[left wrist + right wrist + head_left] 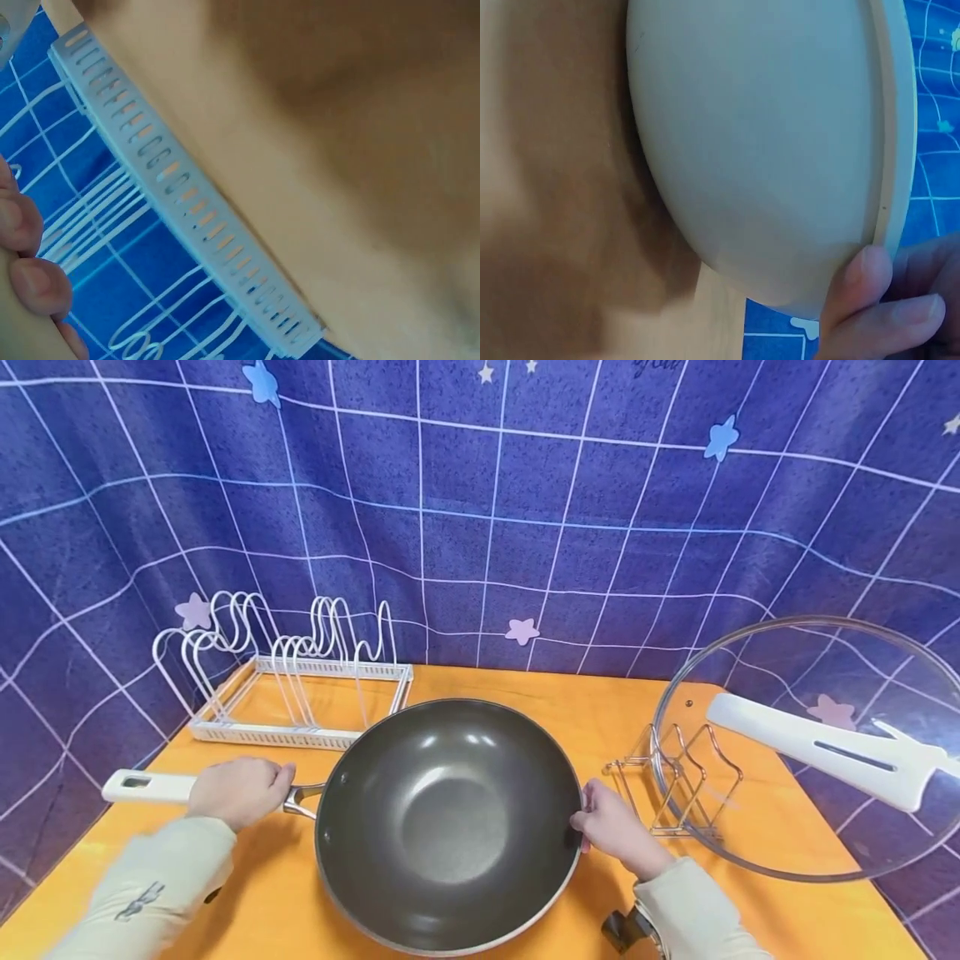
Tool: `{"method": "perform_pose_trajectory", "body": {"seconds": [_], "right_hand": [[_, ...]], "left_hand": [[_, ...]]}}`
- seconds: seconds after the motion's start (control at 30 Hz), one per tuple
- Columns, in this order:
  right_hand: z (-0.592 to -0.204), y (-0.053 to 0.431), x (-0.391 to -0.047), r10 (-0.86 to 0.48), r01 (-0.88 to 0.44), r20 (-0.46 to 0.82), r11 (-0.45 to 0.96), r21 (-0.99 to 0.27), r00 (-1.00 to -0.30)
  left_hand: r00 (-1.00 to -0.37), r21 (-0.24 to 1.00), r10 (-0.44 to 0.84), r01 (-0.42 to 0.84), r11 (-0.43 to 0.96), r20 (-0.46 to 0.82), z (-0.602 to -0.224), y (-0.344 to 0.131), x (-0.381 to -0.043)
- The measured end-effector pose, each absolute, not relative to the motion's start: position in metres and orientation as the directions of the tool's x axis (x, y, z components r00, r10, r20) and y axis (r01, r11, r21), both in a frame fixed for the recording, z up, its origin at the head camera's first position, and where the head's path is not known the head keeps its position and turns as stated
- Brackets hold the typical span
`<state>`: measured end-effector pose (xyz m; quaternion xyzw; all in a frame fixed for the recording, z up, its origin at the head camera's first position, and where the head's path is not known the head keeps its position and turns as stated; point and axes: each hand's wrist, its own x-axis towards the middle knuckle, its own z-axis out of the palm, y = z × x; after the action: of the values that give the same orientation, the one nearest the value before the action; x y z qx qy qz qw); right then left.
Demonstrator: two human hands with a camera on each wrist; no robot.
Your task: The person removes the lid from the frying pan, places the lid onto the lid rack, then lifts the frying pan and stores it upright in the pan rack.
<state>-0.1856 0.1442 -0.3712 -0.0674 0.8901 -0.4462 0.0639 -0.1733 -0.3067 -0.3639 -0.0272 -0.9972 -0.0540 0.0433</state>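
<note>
Head view: a deep frying pan (450, 810) lies between the two hands above the orange tabletop (525, 685), its dark interior facing up. The left hand (238, 789) has its grip clamped around the white handle (146, 787), near the metal bracket; the right hand (618, 831) pinches the opposite rim, thumb inside. The handle points to the person's left, its tip slightly farther away than the bowl, so that the long axis runs nearly crosswise. Behind the pan's left side stands a white rack (273, 737), whose front right corner the pan overlaps in sight; contact cannot be told. At right, a glass lid (806, 739) stands tilted in a wire rack (703, 774). A likely fault is a slip of the right pinch, which would let the wide bowl roll about its handle; a swing to the right could strike the lid and upset it. Left wrist view: curled fingers (45, 289) wrap the handle at the edge of the frame, with the white rack's slotted rail alongside. Right wrist view: fingertips (866, 274) press beneath the rim of the pale underside (765, 150); whether the base touches the tabletop is unclear.
</note>
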Motion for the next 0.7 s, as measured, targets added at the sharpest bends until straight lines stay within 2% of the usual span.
{"method": "perform_pose_trajectory", "body": {"seconds": [0.2, 0.47, 0.7], "right_hand": [[-0.374, 0.145, -0.191, -0.16, -0.048, -0.063, 0.608, -0.793, -0.985], [-0.371, 0.141, -0.198, -0.196, -0.09, -0.041, 0.616, -0.783, -0.98], [-0.374, 0.145, -0.211, -0.165, -0.02, -0.082, 0.54, -0.841, -0.983]], "left_hand": [[-0.996, 0.12, 0.029, 0.038, 0.992, 0.078, -0.369, -0.306, -0.175], [-0.998, 0.149, -0.037, -0.031, 0.988, 0.043, -0.372, -0.307, -0.173], [-0.997, 0.181, -0.023, -0.01, 0.983, 0.073, -0.372, -0.303, -0.164]]}}
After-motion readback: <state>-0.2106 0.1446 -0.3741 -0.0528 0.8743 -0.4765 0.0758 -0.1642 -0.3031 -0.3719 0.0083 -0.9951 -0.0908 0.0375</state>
